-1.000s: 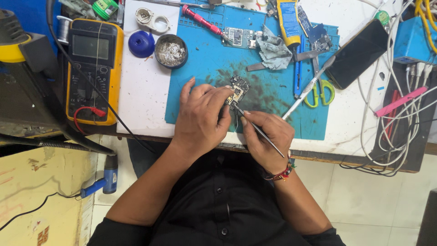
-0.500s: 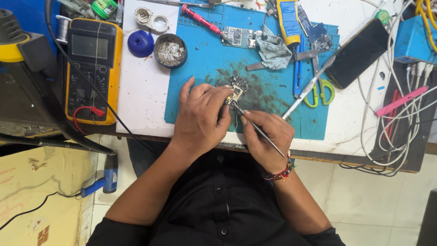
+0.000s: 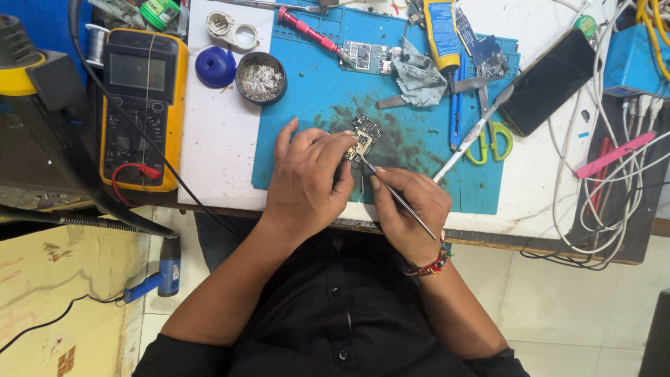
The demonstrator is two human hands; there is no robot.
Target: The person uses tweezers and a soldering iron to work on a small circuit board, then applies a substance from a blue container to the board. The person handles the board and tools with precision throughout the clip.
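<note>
Pinning a small circuit board (image 3: 364,135) on the blue mat (image 3: 300,91) mid-bench, the left hand (image 3: 307,183) has fingertips closed on it; right hand (image 3: 408,209) pinches thin tweezers (image 3: 398,197), tips touching the board.

- Ahead of the left hand's fingers (image 3: 328,150), beyond the small circuit board (image 3: 364,136), a patch of blue mat (image 3: 307,105) lies bare.
- Further ahead, a round tin (image 3: 261,78), a red screwdriver (image 3: 310,31), a second board (image 3: 366,56) and a grey rag (image 3: 419,73) block the way.
- Right of the right hand's fingers (image 3: 391,188), the mat is open up to metal tweezers (image 3: 474,132) and green-handled scissors (image 3: 492,136).
- Left of the left fingers, white tabletop (image 3: 216,139) is free as far as the yellow meter (image 3: 139,105).
- A thin tool (image 3: 398,197) crosses the gap between both hands.
</note>
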